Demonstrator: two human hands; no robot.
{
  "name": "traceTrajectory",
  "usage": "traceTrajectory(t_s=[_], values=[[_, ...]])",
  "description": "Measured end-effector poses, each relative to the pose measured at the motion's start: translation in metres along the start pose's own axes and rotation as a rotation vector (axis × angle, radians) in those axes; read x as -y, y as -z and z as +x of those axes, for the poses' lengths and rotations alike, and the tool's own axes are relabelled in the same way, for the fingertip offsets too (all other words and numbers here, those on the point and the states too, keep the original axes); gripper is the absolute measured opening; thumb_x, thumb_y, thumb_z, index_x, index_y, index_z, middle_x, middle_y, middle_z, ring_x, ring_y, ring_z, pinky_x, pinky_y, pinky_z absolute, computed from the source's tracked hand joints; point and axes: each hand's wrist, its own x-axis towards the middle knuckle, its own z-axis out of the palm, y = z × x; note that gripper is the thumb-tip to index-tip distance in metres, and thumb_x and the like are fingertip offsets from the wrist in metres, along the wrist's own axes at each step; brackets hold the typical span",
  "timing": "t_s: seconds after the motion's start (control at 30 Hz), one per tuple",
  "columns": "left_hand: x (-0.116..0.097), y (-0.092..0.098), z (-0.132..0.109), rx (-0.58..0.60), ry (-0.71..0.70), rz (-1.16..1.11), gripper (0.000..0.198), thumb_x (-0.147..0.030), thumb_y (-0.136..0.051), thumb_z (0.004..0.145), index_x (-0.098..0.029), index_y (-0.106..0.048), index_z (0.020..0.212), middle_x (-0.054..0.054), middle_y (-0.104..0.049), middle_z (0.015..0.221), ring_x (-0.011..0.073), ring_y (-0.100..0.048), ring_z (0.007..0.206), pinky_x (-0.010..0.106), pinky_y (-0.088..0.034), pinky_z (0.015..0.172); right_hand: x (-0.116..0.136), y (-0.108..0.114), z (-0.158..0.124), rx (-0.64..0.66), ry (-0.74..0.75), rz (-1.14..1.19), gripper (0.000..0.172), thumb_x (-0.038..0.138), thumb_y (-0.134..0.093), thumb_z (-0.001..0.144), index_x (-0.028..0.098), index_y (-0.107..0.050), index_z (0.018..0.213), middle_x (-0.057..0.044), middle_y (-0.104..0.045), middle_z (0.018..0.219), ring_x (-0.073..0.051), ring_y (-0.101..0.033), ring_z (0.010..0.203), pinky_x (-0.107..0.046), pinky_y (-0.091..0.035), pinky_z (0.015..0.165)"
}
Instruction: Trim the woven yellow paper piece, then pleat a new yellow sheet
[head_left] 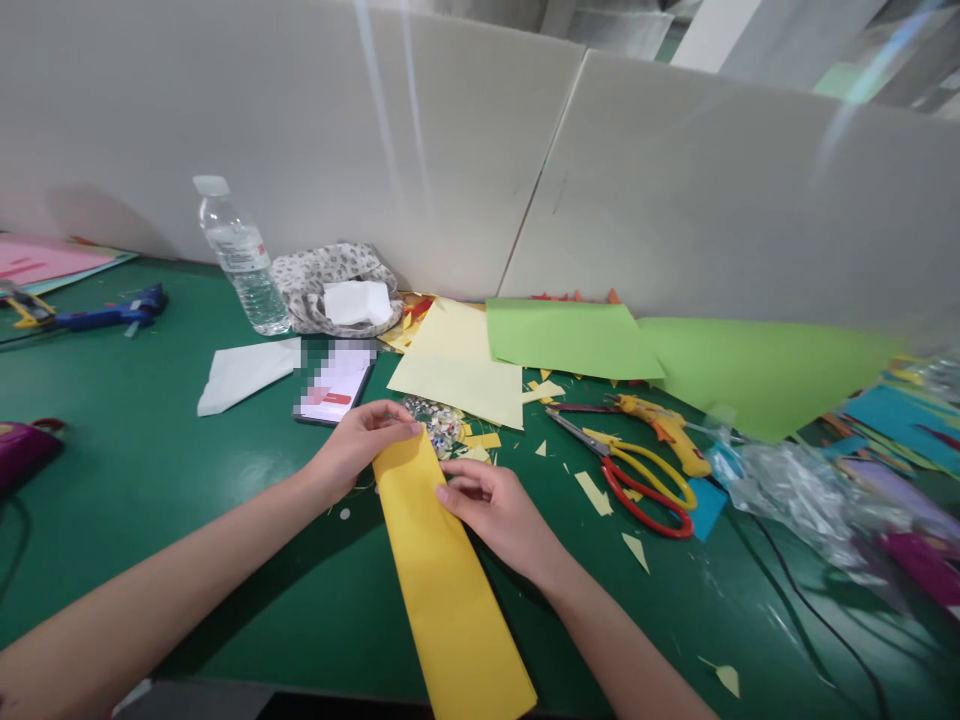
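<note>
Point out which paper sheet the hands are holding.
The orange-yellow strip, gripped at its far end by left hand and right hand; the pale yellow sheet and green sheets lie untouched beyond.

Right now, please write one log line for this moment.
left hand: pinches top of yellow paper strip | right hand: holds strip's right edge | nearby: scissors, phone

left hand (358, 443) and right hand (496, 512) pinching folded yellow paper strip (442, 580), scissors (630, 470) nearby on green table (150, 470)

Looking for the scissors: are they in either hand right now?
No, the scissors lie on the table; the left hand and right hand both hold the yellow paper strip.
</note>
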Motion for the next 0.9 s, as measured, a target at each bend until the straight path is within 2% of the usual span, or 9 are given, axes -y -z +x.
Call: traceTrajectory(t_s=[0.2,0.4,0.67,0.77,0.9], values=[[0.0003,0.0017,-0.0002,0.031,0.022,-0.039,0.026,-0.031,-0.075,0.062,-0.019,-0.060,0.080,0.001,-0.066,0.072,0.0121,-0.060,0.059,0.021,-0.044,0.053,0.0025,0.0002,-0.0015,0.017,-0.008,0.041,0.035,0.032,-0.060,0.076,0.016,-0.063,0.107,-0.007,-0.070,0.092,-0.023,-0.066,0.086,-0.035,-0.052,0.078],[-0.0001,0.0012,0.0003,0.026,0.007,-0.013,0.030,-0.031,-0.075,0.061,-0.020,-0.067,0.088,0.004,-0.069,0.079,0.0148,-0.062,0.067,0.024,-0.048,0.061,0.0012,0.0012,-0.0023,0.008,0.002,0.042,0.035,0.030,-0.060,0.076,0.018,-0.063,0.109,-0.007,-0.070,0.093,-0.023,-0.066,0.086,-0.035,-0.052,0.078],[0.0006,-0.0010,-0.0023,0.078,0.071,0.034,0.020,-0.037,-0.073,0.064,-0.020,-0.069,0.073,0.004,-0.069,0.073,0.0135,-0.061,0.060,0.022,-0.047,0.056,0.0006,-0.0001,-0.0026,0.047,0.027,0.053,0.034,0.028,-0.057,0.078,0.019,-0.062,0.110,-0.006,-0.071,0.093,-0.021,-0.066,0.086,-0.034,-0.052,0.076],[0.0002,-0.0001,-0.0019,0.040,0.049,0.023,0.021,-0.037,-0.074,0.063,-0.019,-0.068,0.073,0.003,-0.068,0.071,0.0130,-0.060,0.059,0.022,-0.047,0.054,0.0019,0.0004,-0.0033,0.004,0.026,0.030,0.034,0.030,-0.058,0.078,0.017,-0.063,0.108,-0.007,-0.070,0.092,-0.022,-0.066,0.085,-0.034,-0.052,0.076],[-0.0014,0.0032,0.0005,-0.079,-0.044,-0.005,0.027,-0.039,-0.074,0.062,-0.018,-0.067,0.077,0.002,-0.067,0.072,0.0128,-0.059,0.060,0.021,-0.045,0.053,0.0037,0.0038,-0.0057,-0.014,0.028,0.029,0.038,0.037,-0.062,0.075,0.018,-0.061,0.108,-0.008,-0.070,0.096,-0.022,-0.066,0.084,-0.033,-0.053,0.071]])
